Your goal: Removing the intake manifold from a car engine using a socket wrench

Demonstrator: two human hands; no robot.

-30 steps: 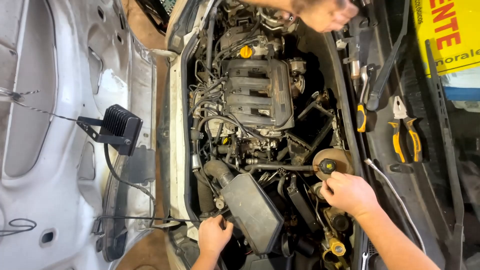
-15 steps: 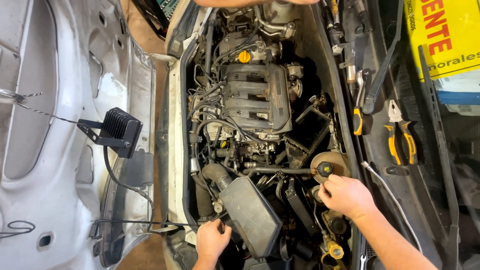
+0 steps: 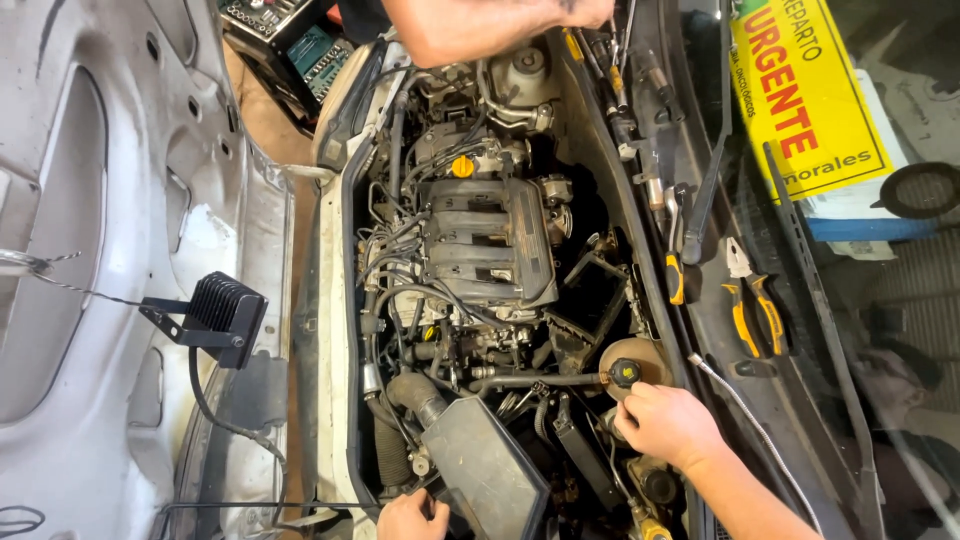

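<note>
Left hand (image 3: 412, 517) lower — right hand (image 3: 668, 425) unmoved

Left hand (image 3: 412, 517): cut off by the bottom edge, only knuckles and fingertips visible; the fingertips lay against the black air-filter box (image 3: 483, 470), and the grip could not be judged. Right hand (image 3: 668, 425): fingertips were hidden beneath the palm beside the black reservoir cap (image 3: 624, 373), so contact was uncertain. Another person's forearm (image 3: 480, 25): cropped by the top edge, hand mostly out of view. Socket tray (image 3: 262, 14): cut by the top edge, pieces too small to distinguish. Yellow placard (image 3: 800, 95): cropped at the top.
</note>
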